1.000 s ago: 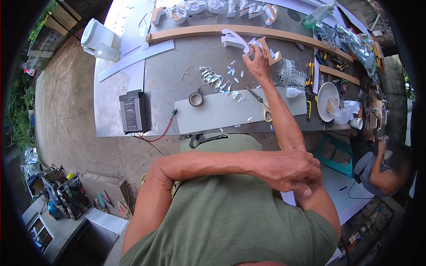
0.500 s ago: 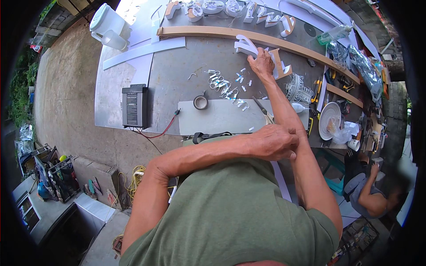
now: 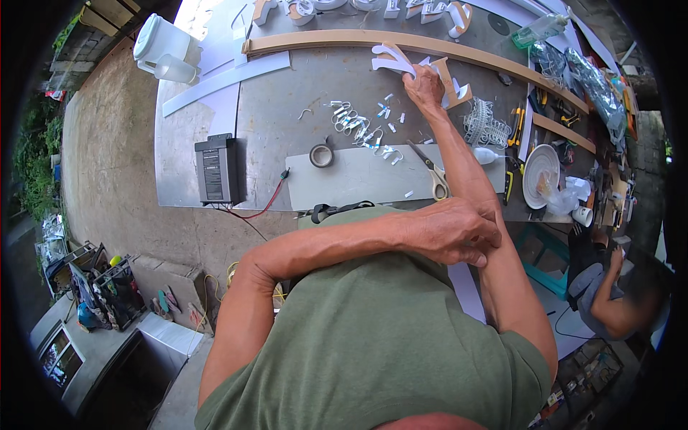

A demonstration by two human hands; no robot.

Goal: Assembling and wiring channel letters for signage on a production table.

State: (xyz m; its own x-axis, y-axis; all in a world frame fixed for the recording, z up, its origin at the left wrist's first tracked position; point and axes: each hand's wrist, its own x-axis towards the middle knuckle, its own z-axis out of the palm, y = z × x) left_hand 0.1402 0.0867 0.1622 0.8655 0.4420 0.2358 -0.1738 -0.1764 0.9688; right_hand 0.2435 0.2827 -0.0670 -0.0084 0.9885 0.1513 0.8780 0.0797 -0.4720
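Note:
My right hand [image 3: 424, 89] reaches far over the metal table, its fingers closed on a white channel letter [image 3: 389, 59]. Just to the right of that hand stands another letter piece with tan edges [image 3: 446, 79]. Across my body comes my left hand [image 3: 459, 231], loosely curled and lying against my right forearm; I see no object in it. Nearer me on the table are a loose string of small white LED modules [image 3: 351, 123], a roll of dark tape [image 3: 322, 155] and scissors [image 3: 434, 175], partly beside my right forearm.
A long tan strip [image 3: 373, 39] spans the table, with several finished-looking letters [image 3: 301, 11] behind it. A black power supply [image 3: 216, 172] sits at the left edge, near a pitcher [image 3: 159, 43]. Right: coiled wire [image 3: 487, 125], a round lid [image 3: 539, 175], tools, and another person [image 3: 609, 297].
The view has shifted slightly. My right hand keeps hold of the white letter, which has turned a little. My left hand has slid slightly along my right forearm.

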